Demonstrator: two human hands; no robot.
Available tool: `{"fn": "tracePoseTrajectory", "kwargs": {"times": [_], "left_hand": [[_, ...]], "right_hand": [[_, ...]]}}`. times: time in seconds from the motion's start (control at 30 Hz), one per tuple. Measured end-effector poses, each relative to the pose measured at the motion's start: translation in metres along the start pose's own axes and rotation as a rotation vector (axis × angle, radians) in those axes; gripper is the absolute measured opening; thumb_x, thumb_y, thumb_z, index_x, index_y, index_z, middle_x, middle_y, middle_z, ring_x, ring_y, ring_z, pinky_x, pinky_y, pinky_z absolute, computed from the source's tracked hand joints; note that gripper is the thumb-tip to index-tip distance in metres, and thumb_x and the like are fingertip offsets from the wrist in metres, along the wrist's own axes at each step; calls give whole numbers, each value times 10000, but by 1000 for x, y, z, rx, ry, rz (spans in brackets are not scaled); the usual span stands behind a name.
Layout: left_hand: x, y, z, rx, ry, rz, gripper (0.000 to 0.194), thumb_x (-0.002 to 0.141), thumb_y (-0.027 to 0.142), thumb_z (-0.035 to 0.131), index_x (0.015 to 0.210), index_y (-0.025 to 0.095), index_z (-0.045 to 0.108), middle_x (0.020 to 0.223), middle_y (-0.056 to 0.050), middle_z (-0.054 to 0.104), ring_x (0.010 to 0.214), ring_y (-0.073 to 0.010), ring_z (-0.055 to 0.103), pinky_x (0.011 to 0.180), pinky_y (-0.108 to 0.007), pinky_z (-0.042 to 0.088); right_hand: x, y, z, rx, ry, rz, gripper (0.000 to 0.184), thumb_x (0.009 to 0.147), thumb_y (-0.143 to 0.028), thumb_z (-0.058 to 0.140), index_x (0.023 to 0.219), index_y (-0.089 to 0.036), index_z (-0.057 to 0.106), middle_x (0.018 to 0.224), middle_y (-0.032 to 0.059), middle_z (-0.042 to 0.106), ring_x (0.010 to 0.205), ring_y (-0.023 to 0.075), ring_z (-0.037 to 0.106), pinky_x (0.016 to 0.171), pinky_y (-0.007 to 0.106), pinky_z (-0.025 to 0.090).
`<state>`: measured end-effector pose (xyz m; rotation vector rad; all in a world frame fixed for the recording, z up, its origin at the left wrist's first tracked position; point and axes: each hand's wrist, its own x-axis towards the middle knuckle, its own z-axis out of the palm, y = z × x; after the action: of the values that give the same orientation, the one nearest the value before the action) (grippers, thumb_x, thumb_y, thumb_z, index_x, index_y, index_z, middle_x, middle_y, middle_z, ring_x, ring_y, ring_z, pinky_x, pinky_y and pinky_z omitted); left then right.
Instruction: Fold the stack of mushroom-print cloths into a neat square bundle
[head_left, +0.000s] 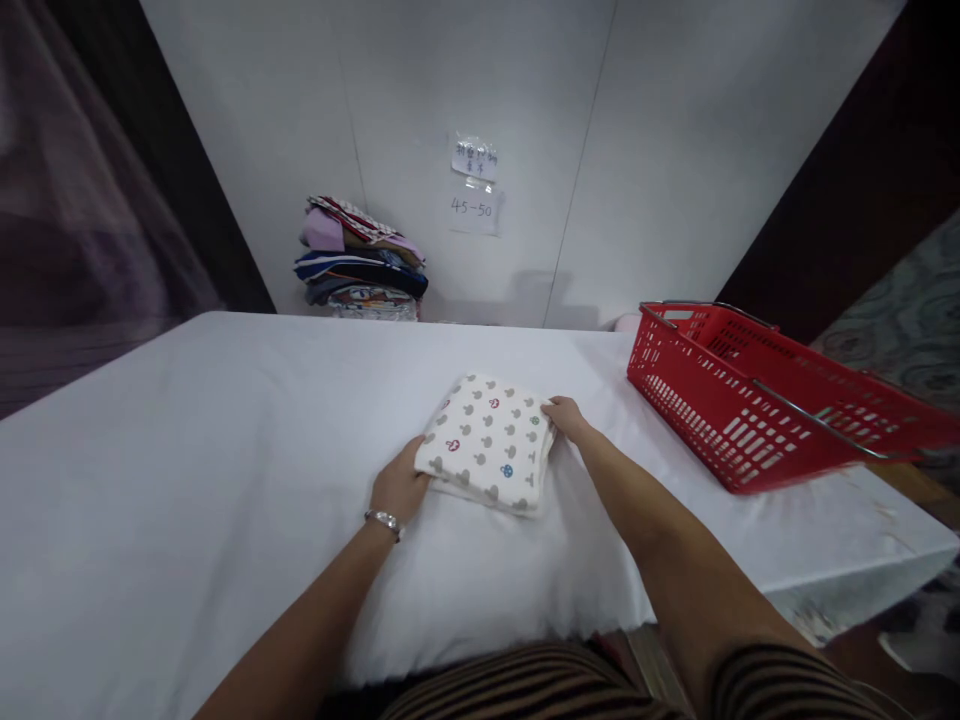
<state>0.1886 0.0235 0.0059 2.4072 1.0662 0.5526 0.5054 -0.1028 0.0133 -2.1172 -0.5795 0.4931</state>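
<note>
A folded white cloth [487,440] with a mushroom print in grey, red, blue and green lies over the white-covered table in front of me. My left hand [401,482] grips its left edge, the fingers tucked beneath the fabric; a silver bracelet sits on that wrist. At the upper right corner, my right hand [566,417] pinches the cloth between thumb and fingers. Some fingertips of both hands are hidden under the folds.
A red plastic basket [712,400] with metal handles stands on the table's right side. Several folded garments are stacked [364,262] at the back left by the wall. Two paper notes [475,210] are taped to the wall above the white tablecloth [187,450].
</note>
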Motion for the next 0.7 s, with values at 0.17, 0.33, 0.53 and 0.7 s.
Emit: {"fn": "tracePoseTrajectory", "kwargs": {"times": [0.17,0.33,0.53,0.7], "left_hand": [[-3,-6,-10,142,-14,-65,493,779,205,448,1266,275,485,1129,-39,636,962,-243,604,783,-321,471],[-6,-4,-19,251,-75,-97,488,801,306,447,1287,289,478,1093,-69,637,1034,-281,540,755,-353,465],[-4,-14,-16,225,-46,-41,458,799,259,451,1252,267,515,1177,-30,615,1033,-254,536,869,-362,429],[-8,-13,-13,170,47,37,542,769,323,537,1287,180,463,1290,-98,524,1151,-263,488,972,-365,382]], "right_hand": [[1,9,1,-65,8,-70,258,698,-248,533,882,-131,672,787,41,676,709,148,602,592,199,423],[3,9,0,-123,8,-132,267,710,-263,533,888,-130,681,807,47,684,735,158,608,623,212,425],[1,11,2,-182,16,-184,304,771,-301,498,971,-146,667,880,52,681,789,164,608,680,227,427],[-4,-2,-4,-294,8,-200,369,808,-311,503,1094,-112,623,1053,133,643,978,242,577,832,311,418]]}}
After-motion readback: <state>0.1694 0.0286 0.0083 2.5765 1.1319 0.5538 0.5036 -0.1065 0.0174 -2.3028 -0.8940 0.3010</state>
